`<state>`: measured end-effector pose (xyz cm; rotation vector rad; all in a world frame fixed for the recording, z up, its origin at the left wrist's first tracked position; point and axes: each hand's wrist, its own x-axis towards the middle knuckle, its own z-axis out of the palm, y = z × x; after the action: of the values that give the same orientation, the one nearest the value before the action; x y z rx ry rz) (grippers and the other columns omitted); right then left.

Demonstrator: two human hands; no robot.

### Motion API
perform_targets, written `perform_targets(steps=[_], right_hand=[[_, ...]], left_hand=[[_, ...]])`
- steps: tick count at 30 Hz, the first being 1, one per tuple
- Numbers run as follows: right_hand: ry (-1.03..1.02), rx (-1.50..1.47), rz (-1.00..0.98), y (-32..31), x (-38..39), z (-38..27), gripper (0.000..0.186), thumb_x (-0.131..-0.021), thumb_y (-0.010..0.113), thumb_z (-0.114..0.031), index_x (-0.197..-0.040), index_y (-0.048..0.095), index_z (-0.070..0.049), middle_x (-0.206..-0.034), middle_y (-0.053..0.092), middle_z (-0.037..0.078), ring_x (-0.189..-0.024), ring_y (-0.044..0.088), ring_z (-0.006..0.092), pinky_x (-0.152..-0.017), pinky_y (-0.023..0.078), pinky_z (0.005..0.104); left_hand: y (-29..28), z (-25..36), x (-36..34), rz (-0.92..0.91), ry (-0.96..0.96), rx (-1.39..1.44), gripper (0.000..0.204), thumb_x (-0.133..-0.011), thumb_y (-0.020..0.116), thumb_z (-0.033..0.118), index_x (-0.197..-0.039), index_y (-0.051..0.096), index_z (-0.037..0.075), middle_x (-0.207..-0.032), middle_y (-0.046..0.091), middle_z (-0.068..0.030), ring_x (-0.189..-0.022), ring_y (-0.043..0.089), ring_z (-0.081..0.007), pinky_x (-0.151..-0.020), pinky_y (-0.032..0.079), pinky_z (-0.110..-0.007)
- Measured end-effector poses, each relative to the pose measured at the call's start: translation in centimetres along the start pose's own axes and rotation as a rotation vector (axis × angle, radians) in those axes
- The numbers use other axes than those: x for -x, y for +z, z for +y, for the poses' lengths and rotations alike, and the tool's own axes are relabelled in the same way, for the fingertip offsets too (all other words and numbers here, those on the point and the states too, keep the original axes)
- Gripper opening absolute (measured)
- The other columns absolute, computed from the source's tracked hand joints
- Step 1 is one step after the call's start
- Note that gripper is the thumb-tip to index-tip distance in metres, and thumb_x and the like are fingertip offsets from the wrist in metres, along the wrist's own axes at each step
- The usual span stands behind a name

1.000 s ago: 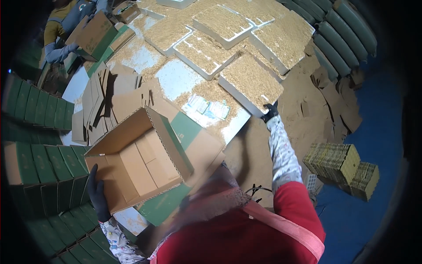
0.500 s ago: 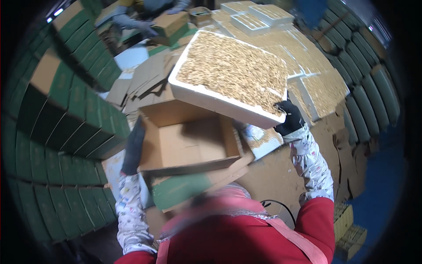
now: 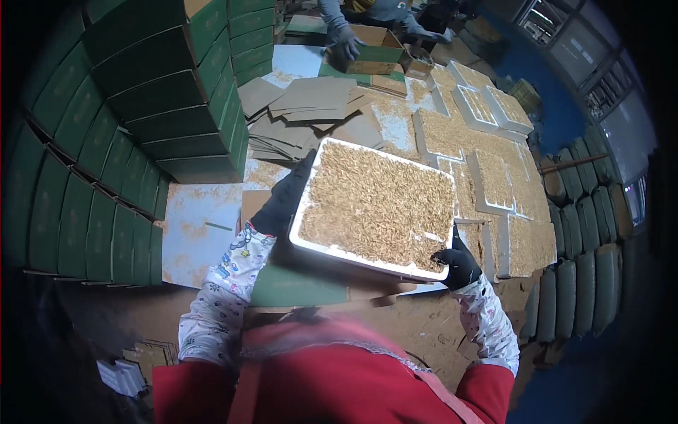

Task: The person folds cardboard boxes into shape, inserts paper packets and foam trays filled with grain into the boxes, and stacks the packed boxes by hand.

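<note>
I hold a white foam tray point(image 3: 371, 205), filled level with straw-coloured flakes, over the cardboard in front of me. My black-gloved left hand point(image 3: 282, 194) grips its far left side, fingers partly hidden. My black-gloved right hand point(image 3: 455, 265) grips the near right corner, thumb over the rim. Directly below lies green-and-brown cardboard point(image 3: 296, 283); whether the open box seen earlier is under the tray, I cannot tell. Folded grey-brown cardboard sheets point(image 3: 311, 95) lie just beyond, on the pale tabletop point(image 3: 194, 233).
Green boxes point(image 3: 162, 106) are stacked high on the left. More filled foam trays point(image 3: 441, 138) cover the right. A co-worker's gloved hands point(image 3: 346, 39) handle an open box point(image 3: 374, 49) at the back. Stuffed sacks point(image 3: 586, 297) line the right beside a blue floor strip.
The tray has come left and toward me, covering where the open box was. My left hand has moved from the box to the tray. The view has swung round.
</note>
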<state>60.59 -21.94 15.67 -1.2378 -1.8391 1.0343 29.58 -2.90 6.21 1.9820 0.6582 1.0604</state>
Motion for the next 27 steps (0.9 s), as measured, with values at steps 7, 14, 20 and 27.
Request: perform_targets(steps=[7,14,20,27], right_hand=[[0.499,-0.452,0.091,1.1,-2.1,4.3,0.076,-0.079,0.054,-0.009,-0.141,0.01,-0.018,-0.126,0.044,0.013,-0.107,0.05,0.0262,-0.083,0.045,0.0342],[0.818,0.92,-0.699,1.9,-8.5,1.6,0.039,-0.074,0.057,-0.03,-0.104,0.06,-0.006,-0.089,0.063,0.021,-0.086,0.061,0.0348,-0.078,0.047,0.0386],[0.743,0.843,-0.297,1.7,-7.2,-1.3,0.033,-0.079,0.052,-0.022,-0.108,0.056,-0.007,-0.079,0.064,0.015,-0.071,0.063,0.0325,-0.067,0.05,0.0418],[0.668,0.432,0.812,-5.8,0.7,5.5,0.026,-0.08,0.052,-0.022,-0.1,0.061,-0.007,-0.065,0.059,0.016,-0.059,0.061,0.0302,-0.056,0.048,0.0379]], left_hand=[[0.5,3.4,-0.9,0.008,-0.164,-0.135,0.049,-0.09,0.049,0.016,-0.133,0.032,0.001,-0.136,0.036,-0.0123,-0.127,0.033,-0.0202,-0.103,0.026,-0.028],[-0.5,-7.2,-9.2,0.422,-0.237,-0.102,0.03,-0.078,0.062,0.018,-0.105,0.057,0.005,-0.092,0.057,-0.0071,-0.081,0.055,-0.0185,-0.073,0.045,-0.032],[5.3,-13.9,-19.8,-0.016,-0.11,-0.97,0.044,-0.062,0.072,0.034,-0.097,0.06,0.011,-0.094,0.055,-0.0119,-0.089,0.054,-0.0292,-0.074,0.043,-0.04],[3.9,-22.3,-23.4,-0.063,0.058,-1.064,0.016,-0.078,0.05,0.023,-0.09,0.057,0.014,-0.092,0.061,-0.0109,-0.072,0.059,-0.0335,-0.062,0.047,-0.044]])
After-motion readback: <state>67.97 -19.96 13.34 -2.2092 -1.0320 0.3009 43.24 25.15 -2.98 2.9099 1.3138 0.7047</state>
